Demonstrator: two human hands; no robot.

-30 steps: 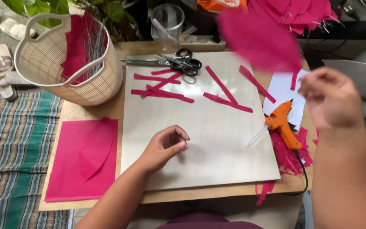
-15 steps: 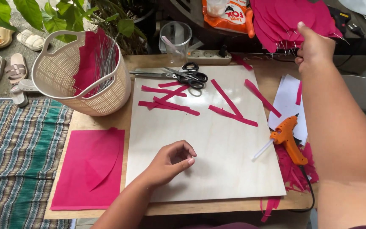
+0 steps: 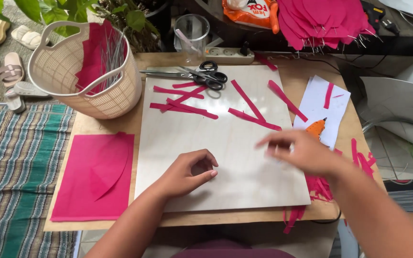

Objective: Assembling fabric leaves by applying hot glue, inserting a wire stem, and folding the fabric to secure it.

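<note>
**Right hand over the glue gun; handling notes and blind spots**

The right hand [image 3: 302, 153] lies over the right edge of the pale board [image 3: 225, 157], fingers spread and pointing left, directly above the orange glue gun [image 3: 316, 128]. The hand is motion-blurred; whether it has closed on the gun cannot be told. The left hand [image 3: 187, 172] rests on the board, loosely curled with fingertips near the thumb; nothing can be made out in it.

**Location.** The glue gun lies at the board's right edge, partly on a white paper sheet [image 3: 323, 102]. Only its upper orange part shows.

**Handling, as judged.**
- Glue gun: rigid plastic body, light to moderate in weight. Take hold at the handle, away from the nozzle, which may be hot. The trailing cord could drag on the scraps.
- Pink strips [image 3: 254, 107] on the board: thin, limp, very light. Pinch at one end; they will likely shift or curl easily.

**Hidden or unclear.**
- The gun's handle, trigger and nozzle are covered by the right hand.
- The pink scraps [image 3: 319, 186] beside the board are partly covered by the forearm.
- The woven basket [image 3: 68, 71] holds pink sheets and thin wires; its bottom is not visible.
</note>
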